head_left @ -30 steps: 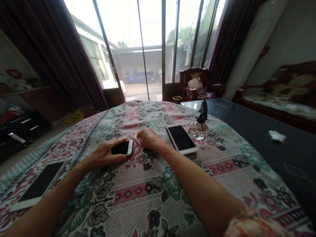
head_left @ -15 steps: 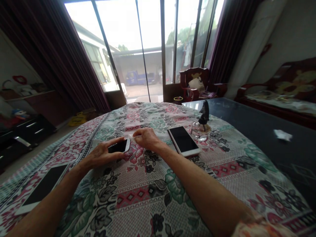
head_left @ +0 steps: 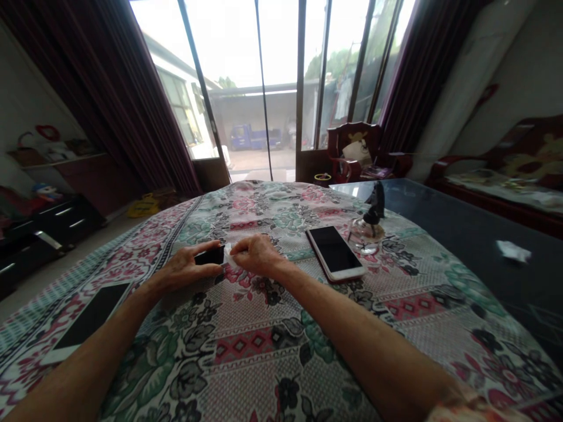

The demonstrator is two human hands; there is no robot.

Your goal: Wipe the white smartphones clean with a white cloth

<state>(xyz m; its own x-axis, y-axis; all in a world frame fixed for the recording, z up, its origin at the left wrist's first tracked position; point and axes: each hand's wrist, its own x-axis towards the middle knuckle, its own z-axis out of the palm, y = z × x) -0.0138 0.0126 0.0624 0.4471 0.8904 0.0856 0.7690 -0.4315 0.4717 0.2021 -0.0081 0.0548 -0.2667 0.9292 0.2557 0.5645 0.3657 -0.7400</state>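
Note:
My left hand [head_left: 187,264] grips a small smartphone [head_left: 210,257] by its long sides, thumb on the near edge and fingers on the far one. Its dark screen faces up. In my right hand [head_left: 255,255], closed in a pinch, is a small white tissue [head_left: 228,255], which touches the phone's right end. A larger white tablet [head_left: 335,253] with a black screen lies to the right of my right hand. Past it stands a clear spray bottle [head_left: 367,234] with a black trigger head. Another white tablet [head_left: 90,316] lies at the left, partly behind my left forearm.
A flowered cloth [head_left: 246,305] covers the table. To the right is a dark glossy tabletop [head_left: 444,228] with a crumpled white tissue [head_left: 514,251] on it. A wooden chair [head_left: 356,146] stands near the glass doors, and a yellow bag [head_left: 143,205] lies on the floor at left.
My right hand has brought the tissue against the phone's right end, covering it. The whole view has shifted slightly, so things appear a little further right.

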